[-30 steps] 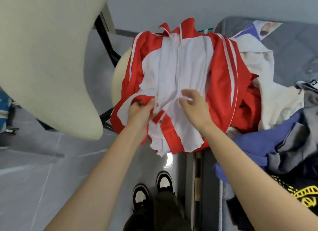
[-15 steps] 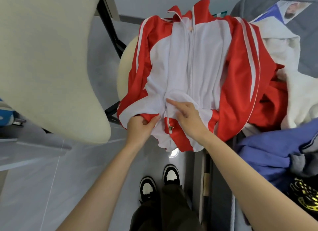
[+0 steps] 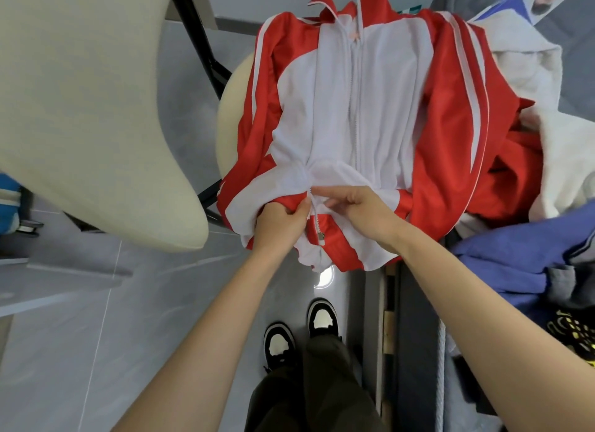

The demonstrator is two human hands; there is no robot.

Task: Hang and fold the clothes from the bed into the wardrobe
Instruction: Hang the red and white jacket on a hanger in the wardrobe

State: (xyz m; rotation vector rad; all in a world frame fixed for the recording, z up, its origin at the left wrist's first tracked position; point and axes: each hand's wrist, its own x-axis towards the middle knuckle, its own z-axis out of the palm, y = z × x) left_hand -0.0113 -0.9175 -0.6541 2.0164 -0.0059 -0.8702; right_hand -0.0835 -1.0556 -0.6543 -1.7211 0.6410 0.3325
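Observation:
A red and white track jacket [image 3: 363,119] lies front up, spread over the bed's near corner, its collar pointing away from me and its zip partly closed. My left hand [image 3: 278,223] grips the left side of the hem beside the zip. My right hand [image 3: 360,211] pinches the white fabric on the other side of the zip, close to the left hand. The metal zip slider [image 3: 321,236] hangs just below my hands.
A heap of clothes lies on the bed to the right: a white garment [image 3: 553,115], a blue one [image 3: 508,264], grey and black pieces. A cream chair back [image 3: 83,115] fills the left. A round cream stool [image 3: 230,109] is under the jacket's left edge. Grey floor and my shoes are below.
Both hands have slid down the jacket front and come together at the bottom of the zip. The view has moved closer to the jacket.

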